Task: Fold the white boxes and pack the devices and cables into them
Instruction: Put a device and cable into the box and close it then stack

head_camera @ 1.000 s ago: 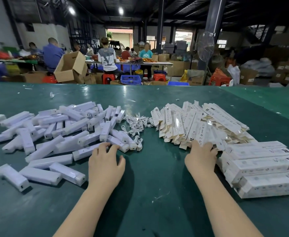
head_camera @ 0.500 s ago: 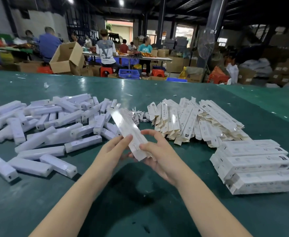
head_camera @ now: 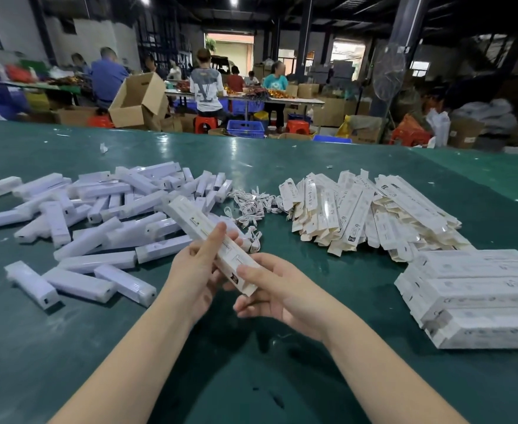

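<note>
A long white box (head_camera: 190, 220) is held above the green table (head_camera: 282, 166), slanting from upper left to lower right. My left hand (head_camera: 196, 270) grips its middle from the left, thumb on top. My right hand (head_camera: 279, 292) holds its near end from below. A heap of white devices (head_camera: 98, 215) lies to the left. Coiled white cables (head_camera: 251, 206) sit in the middle. Flat unfolded boxes (head_camera: 368, 212) are piled to the right, and closed boxes (head_camera: 478, 298) are stacked at the far right.
Beyond the table's far edge, several people work at other tables among cardboard cartons (head_camera: 135, 99), red stools (head_camera: 204, 123) and blue crates (head_camera: 245, 128). A standing fan (head_camera: 389, 71) is behind on the right.
One second ago both hands rested on the table at the piles. They then lifted a flat box; now it has taken box shape and sits deeper in both hands.
</note>
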Demonstrator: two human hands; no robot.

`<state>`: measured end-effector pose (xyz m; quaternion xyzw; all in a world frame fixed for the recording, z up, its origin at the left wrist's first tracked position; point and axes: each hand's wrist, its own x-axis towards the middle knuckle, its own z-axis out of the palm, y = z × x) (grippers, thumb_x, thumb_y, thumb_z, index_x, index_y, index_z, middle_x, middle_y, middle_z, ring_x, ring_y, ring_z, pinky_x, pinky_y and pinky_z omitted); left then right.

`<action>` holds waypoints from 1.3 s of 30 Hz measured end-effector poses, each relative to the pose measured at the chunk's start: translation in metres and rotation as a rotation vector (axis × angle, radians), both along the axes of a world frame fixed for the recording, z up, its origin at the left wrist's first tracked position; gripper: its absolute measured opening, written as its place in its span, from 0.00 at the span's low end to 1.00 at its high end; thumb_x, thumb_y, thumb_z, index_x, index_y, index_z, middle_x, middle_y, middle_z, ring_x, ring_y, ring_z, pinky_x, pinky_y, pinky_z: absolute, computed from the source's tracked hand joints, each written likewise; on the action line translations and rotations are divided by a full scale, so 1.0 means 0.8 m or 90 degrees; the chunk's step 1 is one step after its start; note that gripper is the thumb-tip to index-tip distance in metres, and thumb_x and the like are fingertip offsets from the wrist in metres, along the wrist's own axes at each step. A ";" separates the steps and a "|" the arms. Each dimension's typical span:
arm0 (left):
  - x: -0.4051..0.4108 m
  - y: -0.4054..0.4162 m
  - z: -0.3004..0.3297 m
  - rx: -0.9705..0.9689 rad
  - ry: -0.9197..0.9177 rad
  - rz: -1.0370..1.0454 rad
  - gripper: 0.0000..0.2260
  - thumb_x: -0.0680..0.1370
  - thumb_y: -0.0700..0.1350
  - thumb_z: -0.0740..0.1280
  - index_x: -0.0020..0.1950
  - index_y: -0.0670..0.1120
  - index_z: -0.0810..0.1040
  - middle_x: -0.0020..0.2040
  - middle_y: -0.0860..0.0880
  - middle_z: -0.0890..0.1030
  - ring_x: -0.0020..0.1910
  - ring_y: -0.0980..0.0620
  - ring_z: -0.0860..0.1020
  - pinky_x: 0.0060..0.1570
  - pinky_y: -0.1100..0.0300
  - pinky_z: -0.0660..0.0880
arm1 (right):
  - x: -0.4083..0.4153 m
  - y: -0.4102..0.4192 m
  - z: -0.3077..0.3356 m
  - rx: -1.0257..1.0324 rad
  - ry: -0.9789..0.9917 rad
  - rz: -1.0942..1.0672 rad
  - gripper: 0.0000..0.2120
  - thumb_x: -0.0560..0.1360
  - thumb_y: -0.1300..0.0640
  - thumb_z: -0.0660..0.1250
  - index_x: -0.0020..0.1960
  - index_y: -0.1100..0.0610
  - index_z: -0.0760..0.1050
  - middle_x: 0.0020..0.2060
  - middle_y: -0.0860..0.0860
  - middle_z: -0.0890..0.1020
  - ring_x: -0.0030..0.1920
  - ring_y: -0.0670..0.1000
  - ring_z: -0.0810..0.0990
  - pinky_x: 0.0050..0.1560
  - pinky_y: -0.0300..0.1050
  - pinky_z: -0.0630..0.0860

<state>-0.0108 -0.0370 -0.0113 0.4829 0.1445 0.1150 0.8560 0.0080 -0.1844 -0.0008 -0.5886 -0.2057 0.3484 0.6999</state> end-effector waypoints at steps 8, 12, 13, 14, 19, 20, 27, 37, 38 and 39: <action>-0.002 -0.003 0.009 -0.179 -0.071 -0.051 0.26 0.60 0.56 0.79 0.52 0.43 0.80 0.46 0.48 0.86 0.45 0.50 0.85 0.39 0.57 0.81 | -0.004 -0.004 0.004 0.001 0.151 0.042 0.15 0.79 0.49 0.63 0.56 0.61 0.77 0.38 0.56 0.84 0.29 0.48 0.79 0.33 0.39 0.78; 0.003 -0.002 0.011 -0.160 -0.016 0.057 0.28 0.58 0.60 0.74 0.49 0.44 0.79 0.38 0.51 0.86 0.36 0.54 0.85 0.31 0.61 0.80 | -0.004 -0.003 0.003 -0.003 0.006 -0.039 0.23 0.71 0.50 0.73 0.61 0.58 0.72 0.49 0.58 0.79 0.35 0.52 0.81 0.42 0.50 0.83; 0.004 0.000 0.011 -0.186 -0.024 0.072 0.26 0.59 0.59 0.74 0.49 0.43 0.79 0.38 0.51 0.86 0.36 0.55 0.84 0.31 0.61 0.80 | -0.003 -0.006 0.004 -0.005 -0.047 -0.064 0.24 0.68 0.55 0.77 0.60 0.56 0.71 0.51 0.58 0.77 0.37 0.52 0.81 0.44 0.51 0.83; 0.005 0.003 0.010 -0.214 -0.029 0.083 0.25 0.60 0.58 0.75 0.48 0.42 0.79 0.38 0.50 0.86 0.36 0.55 0.85 0.32 0.62 0.80 | -0.002 -0.010 0.004 -0.021 -0.116 -0.077 0.23 0.67 0.59 0.79 0.56 0.54 0.72 0.52 0.58 0.76 0.39 0.51 0.81 0.44 0.50 0.83; 0.007 0.004 0.007 -0.223 -0.012 0.077 0.23 0.63 0.56 0.74 0.48 0.41 0.79 0.38 0.50 0.85 0.36 0.55 0.84 0.31 0.62 0.79 | -0.003 -0.013 -0.001 -0.231 -0.471 -0.153 0.13 0.68 0.56 0.78 0.34 0.44 0.75 0.44 0.45 0.77 0.48 0.42 0.77 0.49 0.31 0.70; 0.007 0.004 0.006 -0.225 -0.006 0.073 0.23 0.63 0.56 0.75 0.48 0.40 0.79 0.38 0.50 0.85 0.36 0.55 0.84 0.31 0.62 0.80 | -0.003 -0.011 -0.004 -0.225 -0.482 -0.160 0.13 0.68 0.55 0.78 0.33 0.44 0.75 0.43 0.45 0.76 0.47 0.41 0.76 0.49 0.32 0.72; 0.007 0.006 0.003 -0.218 0.062 0.043 0.18 0.71 0.55 0.74 0.44 0.39 0.82 0.41 0.47 0.86 0.38 0.51 0.85 0.31 0.61 0.80 | -0.001 -0.013 -0.004 -0.216 -0.542 -0.133 0.11 0.68 0.53 0.78 0.34 0.46 0.77 0.40 0.43 0.78 0.42 0.45 0.78 0.43 0.38 0.75; 0.000 0.004 0.007 -0.240 0.096 -0.010 0.15 0.70 0.50 0.75 0.44 0.39 0.81 0.38 0.45 0.85 0.35 0.50 0.85 0.28 0.60 0.79 | 0.000 -0.013 -0.006 -0.217 -0.489 -0.106 0.11 0.73 0.51 0.74 0.34 0.53 0.80 0.33 0.49 0.81 0.33 0.47 0.77 0.38 0.40 0.73; 0.000 0.003 0.008 -0.239 0.093 -0.012 0.13 0.71 0.49 0.75 0.43 0.39 0.80 0.37 0.45 0.85 0.34 0.51 0.84 0.27 0.60 0.78 | -0.003 -0.013 -0.004 -0.209 -0.437 -0.077 0.11 0.74 0.51 0.73 0.35 0.53 0.81 0.32 0.49 0.82 0.32 0.46 0.79 0.38 0.39 0.75; 0.000 0.002 0.008 -0.242 0.087 -0.012 0.12 0.72 0.48 0.74 0.43 0.39 0.80 0.35 0.46 0.84 0.33 0.51 0.84 0.27 0.60 0.78 | -0.006 -0.012 -0.002 -0.190 -0.382 -0.048 0.11 0.75 0.52 0.72 0.35 0.53 0.82 0.31 0.48 0.82 0.32 0.47 0.81 0.37 0.39 0.77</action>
